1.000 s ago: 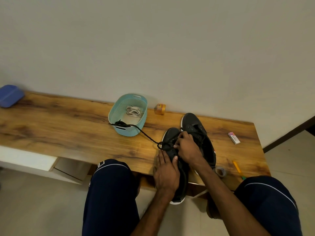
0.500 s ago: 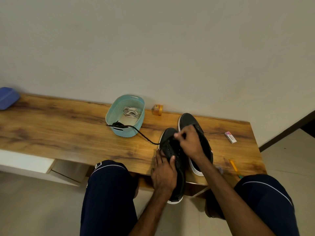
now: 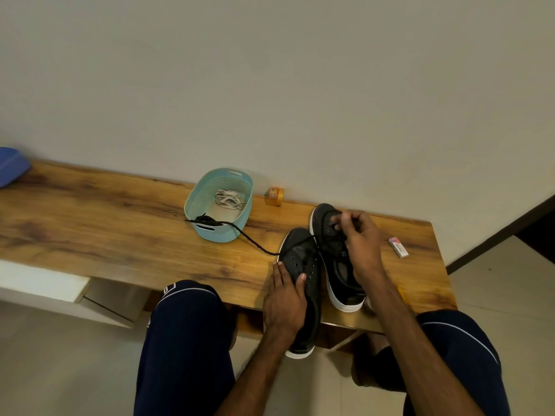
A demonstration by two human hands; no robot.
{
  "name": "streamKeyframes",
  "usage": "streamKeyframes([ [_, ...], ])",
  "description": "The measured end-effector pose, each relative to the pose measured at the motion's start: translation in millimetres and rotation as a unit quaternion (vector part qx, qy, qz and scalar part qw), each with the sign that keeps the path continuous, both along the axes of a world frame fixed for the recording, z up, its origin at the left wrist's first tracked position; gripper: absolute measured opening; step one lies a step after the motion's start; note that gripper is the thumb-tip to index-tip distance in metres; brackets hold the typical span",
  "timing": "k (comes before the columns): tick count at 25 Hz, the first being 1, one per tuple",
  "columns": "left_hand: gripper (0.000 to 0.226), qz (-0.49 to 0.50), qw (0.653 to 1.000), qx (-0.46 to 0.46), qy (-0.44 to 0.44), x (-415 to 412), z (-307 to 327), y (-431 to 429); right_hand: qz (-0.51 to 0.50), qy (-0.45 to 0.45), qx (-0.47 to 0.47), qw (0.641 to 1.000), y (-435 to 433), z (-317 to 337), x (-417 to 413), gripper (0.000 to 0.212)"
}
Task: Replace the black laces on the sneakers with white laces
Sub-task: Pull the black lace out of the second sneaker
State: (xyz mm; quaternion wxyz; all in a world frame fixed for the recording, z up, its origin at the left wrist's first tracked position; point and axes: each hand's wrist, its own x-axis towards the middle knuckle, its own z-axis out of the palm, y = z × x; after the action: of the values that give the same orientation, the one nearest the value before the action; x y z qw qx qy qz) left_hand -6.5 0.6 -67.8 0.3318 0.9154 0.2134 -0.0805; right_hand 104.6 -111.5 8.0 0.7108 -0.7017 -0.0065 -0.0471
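Observation:
Two black sneakers with white soles lie side by side at the wooden bench's near edge. My left hand [image 3: 285,298] presses down on the left sneaker [image 3: 300,259], whose upper eyelets show bare. My right hand [image 3: 362,244] hovers over the right sneaker [image 3: 338,265] and pinches a black lace [image 3: 251,241]. That lace runs from the left sneaker's toe end up to my fingers, and its other part trails across the bench onto the rim of the teal basket [image 3: 210,183]. A bundle of white laces [image 3: 226,198] lies inside the basket.
An orange tape roll [image 3: 274,196] stands by the wall behind the sneakers. A small eraser [image 3: 398,247] and a yellow pencil [image 3: 401,292] lie right of my right arm. A blue object [image 3: 12,165] sits at the bench's far left. My knees are under the near edge.
My right hand has risen and moved away to the right, drawing the black lace out of the left sneaker's eyelets. My left hand stays on that sneaker.

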Motion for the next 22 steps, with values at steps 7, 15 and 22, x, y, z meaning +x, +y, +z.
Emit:
streamKeyframes([
  [7,0.118,-0.106,0.977,-0.119,0.142,-7.9,18.7,27.5,0.062,0.055,-0.005,0.997,5.5,-20.0,-14.7,0.010],
  [15,0.054,-0.019,0.996,-0.063,0.053,-2.0,24.9,19.1,0.075,0.099,-0.024,0.992,1.8,-36.5,-38.2,0.011],
  [22,0.047,0.020,0.998,-0.061,0.028,23.6,25.8,24.3,0.085,0.110,-0.042,0.989,-6.5,-42.0,-56.1,0.011],
])
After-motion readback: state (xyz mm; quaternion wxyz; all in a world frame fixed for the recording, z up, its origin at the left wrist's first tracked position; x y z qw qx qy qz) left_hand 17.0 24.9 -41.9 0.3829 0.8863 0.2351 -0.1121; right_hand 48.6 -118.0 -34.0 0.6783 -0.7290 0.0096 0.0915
